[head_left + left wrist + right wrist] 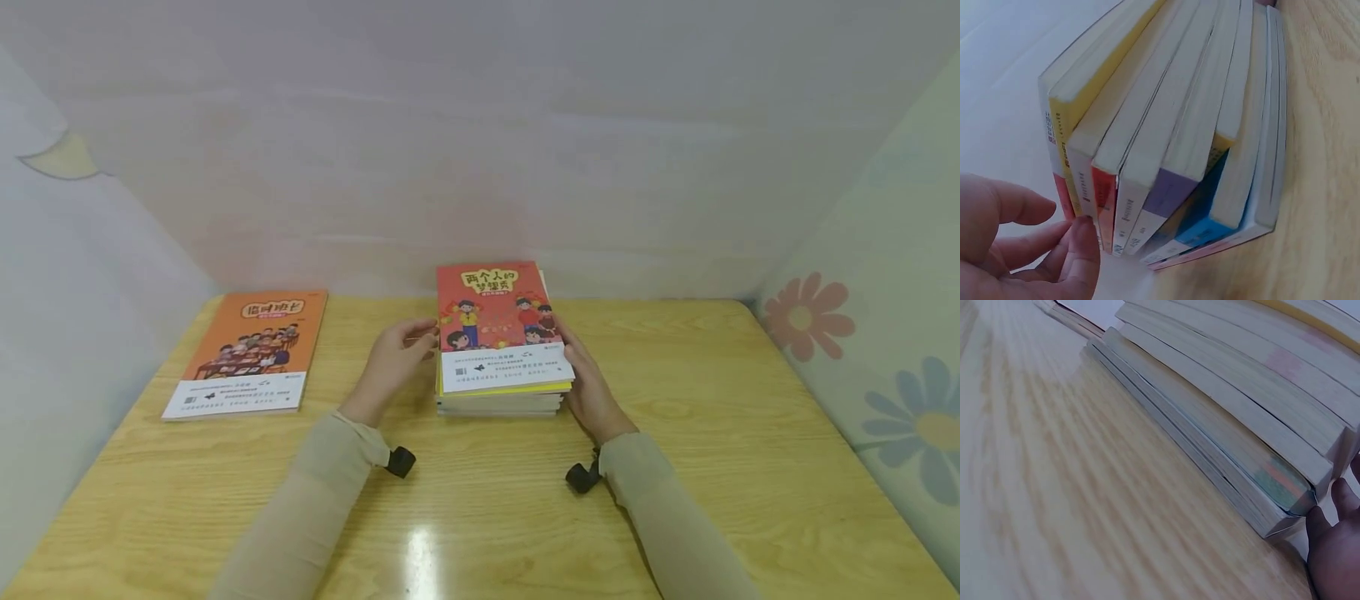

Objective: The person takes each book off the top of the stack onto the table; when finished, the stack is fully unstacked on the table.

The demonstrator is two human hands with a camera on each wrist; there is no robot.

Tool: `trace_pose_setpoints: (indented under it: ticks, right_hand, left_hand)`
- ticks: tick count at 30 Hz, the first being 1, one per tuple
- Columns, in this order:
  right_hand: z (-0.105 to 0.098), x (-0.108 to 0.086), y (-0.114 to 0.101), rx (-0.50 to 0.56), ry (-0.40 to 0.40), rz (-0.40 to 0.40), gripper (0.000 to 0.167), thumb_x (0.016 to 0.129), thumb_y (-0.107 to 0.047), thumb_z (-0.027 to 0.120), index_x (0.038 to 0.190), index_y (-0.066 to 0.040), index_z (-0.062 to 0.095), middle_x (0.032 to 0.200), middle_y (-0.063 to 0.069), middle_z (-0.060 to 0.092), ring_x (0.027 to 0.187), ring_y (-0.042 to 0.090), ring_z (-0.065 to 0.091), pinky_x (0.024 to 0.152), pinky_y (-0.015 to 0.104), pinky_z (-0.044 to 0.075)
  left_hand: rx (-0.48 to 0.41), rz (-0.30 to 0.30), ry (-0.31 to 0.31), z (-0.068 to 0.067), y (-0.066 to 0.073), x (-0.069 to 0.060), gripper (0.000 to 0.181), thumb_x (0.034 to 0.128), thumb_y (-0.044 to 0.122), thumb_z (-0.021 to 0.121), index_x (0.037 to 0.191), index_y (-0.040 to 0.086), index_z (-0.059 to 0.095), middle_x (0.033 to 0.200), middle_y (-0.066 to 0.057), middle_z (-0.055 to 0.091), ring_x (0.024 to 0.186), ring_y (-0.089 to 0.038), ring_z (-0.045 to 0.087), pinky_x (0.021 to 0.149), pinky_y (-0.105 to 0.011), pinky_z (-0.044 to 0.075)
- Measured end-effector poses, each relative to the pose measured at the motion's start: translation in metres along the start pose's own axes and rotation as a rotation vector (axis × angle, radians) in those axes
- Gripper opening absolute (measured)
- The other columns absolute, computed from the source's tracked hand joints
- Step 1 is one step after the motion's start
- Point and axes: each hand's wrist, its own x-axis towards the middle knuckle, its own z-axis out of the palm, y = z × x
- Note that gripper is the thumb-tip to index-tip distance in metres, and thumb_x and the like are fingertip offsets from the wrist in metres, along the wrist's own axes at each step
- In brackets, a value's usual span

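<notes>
A stack of books (498, 406) stands in the middle of the table, topped by a red book (491, 312) with cartoon children and a white band on its cover. My left hand (397, 362) is at the stack's left side, its bent fingertips against the spines of the upper books (1088, 187) in the left wrist view. On the other side, my right hand (592, 392) lies along the stack's right side. Its fingertips touch the books' edges near a corner in the right wrist view, the rest of that hand (1340, 550) being cut off by the frame.
An orange book (247, 350) lies flat at the table's left. The wooden table (697, 400) backs onto a pale wall sheet (480, 142), with flower-printed sheeting (900, 333) at the right. Small black devices (401, 462) are worn at both wrists.
</notes>
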Motion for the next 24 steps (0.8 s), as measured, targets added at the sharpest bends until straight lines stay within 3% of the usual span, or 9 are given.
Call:
trace_pose_setpoints:
  ticks: [5, 9, 17, 21, 24]
  right_hand:
    - [0.001, 0.000, -0.002, -0.002, -0.005, 0.000, 0.056, 0.110, -0.039, 0.034, 0.163, -0.031, 0.020, 0.168, -0.002, 0.016, 0.148, 0.025, 0.027, 0.115, 0.030, 0.034]
    - [0.000, 0.000, -0.004, -0.004, -0.006, -0.015, 0.056, 0.110, -0.037, 0.034, 0.164, -0.029, 0.020, 0.168, 0.000, 0.016, 0.148, 0.026, 0.027, 0.113, 0.025, 0.035]
    - [-0.001, -0.002, -0.003, -0.022, 0.009, 0.007, 0.055, 0.110, -0.039, 0.033, 0.163, -0.032, 0.020, 0.168, -0.003, 0.017, 0.150, 0.024, 0.024, 0.118, 0.033, 0.029]
    - [0.000, -0.003, -0.002, -0.021, 0.007, 0.024, 0.056, 0.110, -0.041, 0.031, 0.164, -0.034, 0.017, 0.168, -0.002, 0.016, 0.149, 0.024, 0.025, 0.117, 0.034, 0.030]
    - [-0.002, -0.003, -0.003, -0.013, 0.021, 0.045, 0.057, 0.109, -0.044, 0.032, 0.164, -0.036, 0.015, 0.167, -0.001, 0.018, 0.147, 0.024, 0.028, 0.115, 0.032, 0.034]
  left_hand:
    - [-0.102, -0.008, 0.040, 0.002, 0.001, -0.002, 0.040, 0.1053, 0.005, 0.049, 0.144, -0.005, 0.051, 0.133, -0.022, 0.061, 0.116, -0.031, 0.064, 0.095, -0.033, 0.056]
    - [-0.219, -0.039, 0.027, 0.003, 0.007, -0.006, 0.041, 0.1064, 0.007, 0.048, 0.144, -0.009, 0.048, 0.136, -0.024, 0.059, 0.120, -0.030, 0.062, 0.096, -0.029, 0.055]
    - [-0.338, -0.096, -0.001, 0.002, 0.017, -0.011, 0.045, 0.1070, 0.008, 0.047, 0.148, -0.010, 0.042, 0.141, -0.025, 0.054, 0.127, -0.031, 0.057, 0.103, -0.029, 0.050]
    - [-0.400, -0.093, 0.004, 0.003, 0.018, -0.010, 0.045, 0.1063, 0.008, 0.049, 0.147, -0.009, 0.044, 0.142, -0.024, 0.054, 0.127, -0.029, 0.057, 0.103, -0.028, 0.050]
    - [-0.485, -0.087, -0.028, 0.004, 0.020, -0.011, 0.047, 0.1059, 0.007, 0.050, 0.149, -0.009, 0.041, 0.146, -0.023, 0.050, 0.132, -0.030, 0.053, 0.103, -0.028, 0.050]
